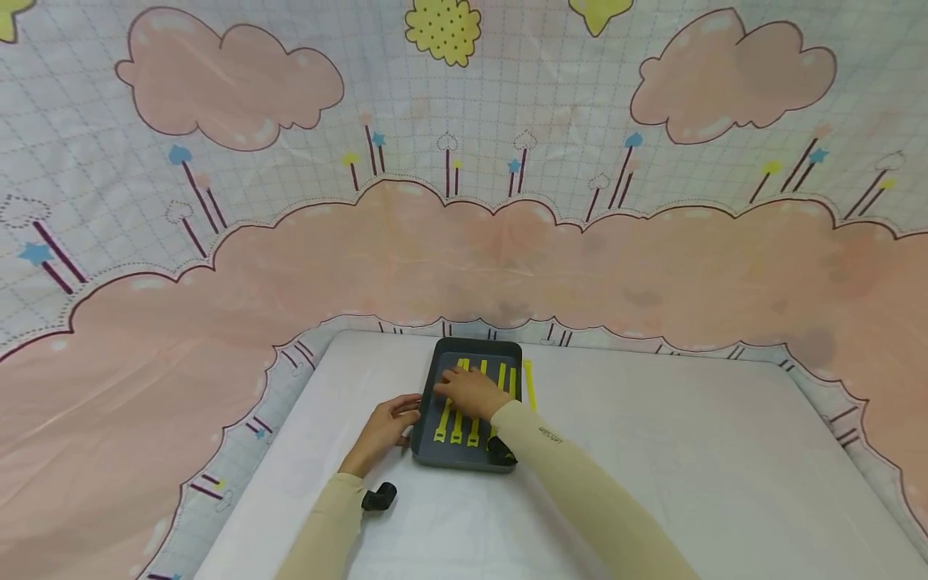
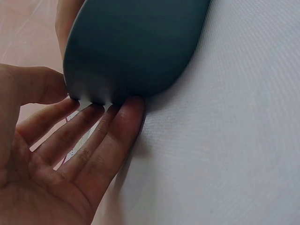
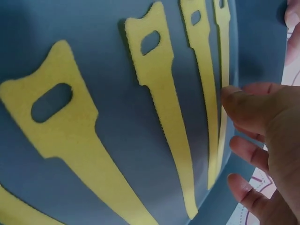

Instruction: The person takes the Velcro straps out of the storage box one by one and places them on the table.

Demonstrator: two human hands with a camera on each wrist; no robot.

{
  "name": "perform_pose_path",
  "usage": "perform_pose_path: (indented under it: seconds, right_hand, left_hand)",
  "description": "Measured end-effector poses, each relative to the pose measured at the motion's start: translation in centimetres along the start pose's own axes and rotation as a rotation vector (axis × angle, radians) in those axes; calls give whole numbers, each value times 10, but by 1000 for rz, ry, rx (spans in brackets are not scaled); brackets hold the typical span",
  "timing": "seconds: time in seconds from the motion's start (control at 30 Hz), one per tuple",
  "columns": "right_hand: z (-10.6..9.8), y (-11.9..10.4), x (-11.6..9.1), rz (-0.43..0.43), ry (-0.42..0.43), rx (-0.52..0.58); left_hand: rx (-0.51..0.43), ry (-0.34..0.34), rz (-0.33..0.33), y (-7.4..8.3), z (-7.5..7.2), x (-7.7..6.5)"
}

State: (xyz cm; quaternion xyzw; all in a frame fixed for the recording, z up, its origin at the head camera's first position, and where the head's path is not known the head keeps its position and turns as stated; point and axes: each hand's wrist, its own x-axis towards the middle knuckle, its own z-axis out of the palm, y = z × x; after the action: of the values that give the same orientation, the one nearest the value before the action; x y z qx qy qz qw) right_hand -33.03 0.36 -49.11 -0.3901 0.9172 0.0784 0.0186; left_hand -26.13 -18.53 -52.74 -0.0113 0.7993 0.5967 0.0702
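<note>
A dark grey rectangular tray (image 1: 464, 463) lies on the white table with several yellow hook-and-loop cable ties in a row, their slotted heads toward me. My left hand (image 1: 387, 427) is at the tray's left side; in the left wrist view its straight fingers (image 2: 89, 150) touch the outer wall and the thumb is at the rim. My right hand (image 1: 471, 391) reaches over the row. In the right wrist view, its thumb and index finger pinch the leftmost cable tie (image 3: 224, 51) partway along, while the other fingers stay apart. The index fingertip is hidden behind the thumb.
One more yellow cable tie (image 1: 530, 387) lies on the table just outside the tray's right wall. The white tabletop (image 1: 689, 451) extends to both sides. Behind it hangs a patterned cloth (image 1: 507, 250) with clouds. A black device (image 1: 379, 496) is on the left wrist.
</note>
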Motion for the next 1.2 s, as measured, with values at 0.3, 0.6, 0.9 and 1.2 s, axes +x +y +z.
perform_pose_path:
  seconds: [0.3,0.6,0.9,1.2]
  right_hand:
    - [5,-1,2,-7,2,-19]
    - [11,-2,8,-20,-4,9]
    - [8,-4,7,-44,15,-64]
    - [12,1,6,-81,91,-80]
  left_hand:
    - [12,-8,-10,-2,0,1]
    - [10,-3,-25,-5,-1,2]
    - [16,-1,-32,-2,0,2]
    - [8,-3,-23,-6,-1,4]
